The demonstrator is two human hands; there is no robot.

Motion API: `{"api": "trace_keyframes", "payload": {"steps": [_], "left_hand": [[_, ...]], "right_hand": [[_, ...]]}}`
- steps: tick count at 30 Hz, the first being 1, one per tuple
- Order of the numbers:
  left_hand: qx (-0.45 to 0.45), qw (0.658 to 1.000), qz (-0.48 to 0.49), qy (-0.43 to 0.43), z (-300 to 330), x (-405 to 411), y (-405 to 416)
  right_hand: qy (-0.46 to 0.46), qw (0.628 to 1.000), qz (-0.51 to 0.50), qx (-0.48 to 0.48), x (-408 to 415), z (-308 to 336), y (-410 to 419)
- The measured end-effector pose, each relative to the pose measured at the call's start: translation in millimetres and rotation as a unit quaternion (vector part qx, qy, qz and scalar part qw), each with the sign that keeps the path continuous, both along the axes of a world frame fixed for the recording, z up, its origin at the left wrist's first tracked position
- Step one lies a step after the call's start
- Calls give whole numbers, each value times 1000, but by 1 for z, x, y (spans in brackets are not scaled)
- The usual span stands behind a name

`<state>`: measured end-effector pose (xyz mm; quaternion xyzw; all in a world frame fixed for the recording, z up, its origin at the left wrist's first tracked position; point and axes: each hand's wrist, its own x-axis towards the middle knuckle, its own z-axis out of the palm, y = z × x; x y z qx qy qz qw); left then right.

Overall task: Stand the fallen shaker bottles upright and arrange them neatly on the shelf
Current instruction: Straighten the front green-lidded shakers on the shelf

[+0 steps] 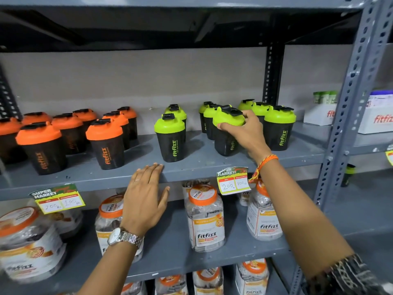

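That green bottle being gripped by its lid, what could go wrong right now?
The right hand holds the tilted green-lidded shaker only by its lid, so it could slip or the flip cap pop open. Other green shakers stand close beside it and could get knocked over. The left hand only rests on the shelf edge.

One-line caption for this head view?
Right hand grips a tilted green-lidded shaker bottle by its lid; left hand rests on the shelf edge.

Even, soft overhead light; deep shadow beneath upper shelf (136, 28) toward 12 o'clock. Wide-angle bowing at edges; blurred jars (27, 241) toward 8 o'clock.
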<state>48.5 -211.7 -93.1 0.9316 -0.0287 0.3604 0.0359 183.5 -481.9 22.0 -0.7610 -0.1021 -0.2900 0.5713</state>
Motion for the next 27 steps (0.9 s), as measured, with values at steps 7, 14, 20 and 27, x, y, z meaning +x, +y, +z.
{"api": "trace_keyframes", "payload": {"steps": [7,14,20,27], "left_hand": [[-62,998,-20,-13,6,0,-2],[-210,976,37,53,59,21,3],[-322,930,-26,176,89,67,4],[-416,883,-129,173,84,95,5]], "right_hand": [[12,998,-53,-17,10,-11,6],[47,995,36,-75,15,-23,-8],[143,968,133,-155,32,-25,-30],[98,973,114,-174,32,-29,-23]]}}
